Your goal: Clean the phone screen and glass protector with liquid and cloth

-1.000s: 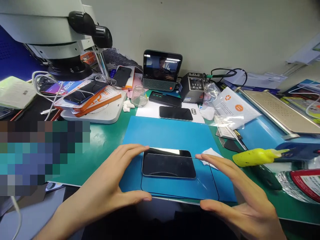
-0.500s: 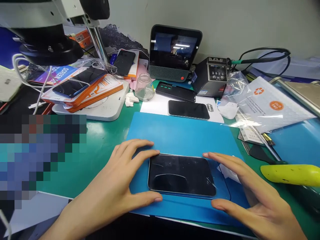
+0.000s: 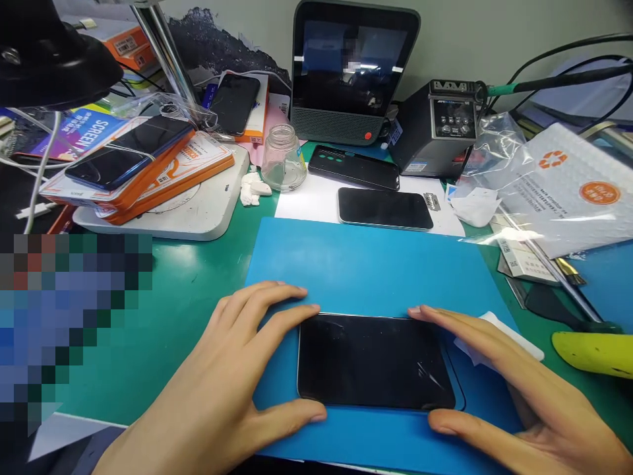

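A smartphone point(image 3: 370, 363) with a dark, glossy screen lies face up on the blue mat point(image 3: 366, 257). Across its left end reaches my left hand point(image 3: 247, 356), the index fingertip on the far edge and the thumb along the near edge. My right hand point(image 3: 509, 382) spans the right end the same way, fingertips at the far edge and thumb at the near corner. Both hands grip the phone lightly by its edges. Small bright glints show near the screen's right end. A thin dark line point(image 3: 457, 376) curves beside that end. Partly behind my right fingers lies a white piece point(image 3: 514, 335).
Beyond the mat lie another phone point(image 3: 386, 208), a black phone case point(image 3: 353, 167) and a glass jar point(image 3: 284, 158). A smart display point(image 3: 349, 72) and a black control box point(image 3: 440, 128) stand behind. Stacked boxes point(image 3: 178, 175) sit left; a yellow-handled tool point(image 3: 593, 354) lies right.
The view has shifted closer and tilted down, so the phone and bench items look larger. My hands stay at the phone's two ends. More of the white piece by my right hand shows.
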Tool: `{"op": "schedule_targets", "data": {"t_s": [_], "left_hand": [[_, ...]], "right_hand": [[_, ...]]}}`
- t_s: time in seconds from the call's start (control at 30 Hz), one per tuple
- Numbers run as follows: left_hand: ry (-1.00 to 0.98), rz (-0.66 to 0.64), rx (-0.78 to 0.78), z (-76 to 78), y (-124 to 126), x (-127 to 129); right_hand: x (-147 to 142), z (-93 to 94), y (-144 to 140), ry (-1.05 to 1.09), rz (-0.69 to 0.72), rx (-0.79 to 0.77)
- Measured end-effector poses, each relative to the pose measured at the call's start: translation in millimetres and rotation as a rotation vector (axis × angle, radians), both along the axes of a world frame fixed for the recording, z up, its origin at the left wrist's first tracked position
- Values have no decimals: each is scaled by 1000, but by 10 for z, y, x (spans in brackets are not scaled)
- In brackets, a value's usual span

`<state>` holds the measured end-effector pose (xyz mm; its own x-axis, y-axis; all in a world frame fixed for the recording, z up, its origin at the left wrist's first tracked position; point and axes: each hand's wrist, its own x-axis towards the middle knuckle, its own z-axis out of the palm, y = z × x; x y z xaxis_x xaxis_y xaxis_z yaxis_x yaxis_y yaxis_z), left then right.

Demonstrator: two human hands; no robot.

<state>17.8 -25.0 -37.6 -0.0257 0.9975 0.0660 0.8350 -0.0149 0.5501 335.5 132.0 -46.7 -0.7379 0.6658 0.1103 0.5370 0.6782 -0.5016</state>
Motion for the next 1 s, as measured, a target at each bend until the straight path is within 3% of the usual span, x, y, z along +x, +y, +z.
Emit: {"op": "schedule_targets", "data": {"t_s": [0.33,1.0], "left_hand": [[4,14,9,-40,1,-4],[10,-28,-21,21,-6,-32]], "right_hand": [[-99,105,-43,0,22,30],[-44,39,-32,-53,1,32]]}}
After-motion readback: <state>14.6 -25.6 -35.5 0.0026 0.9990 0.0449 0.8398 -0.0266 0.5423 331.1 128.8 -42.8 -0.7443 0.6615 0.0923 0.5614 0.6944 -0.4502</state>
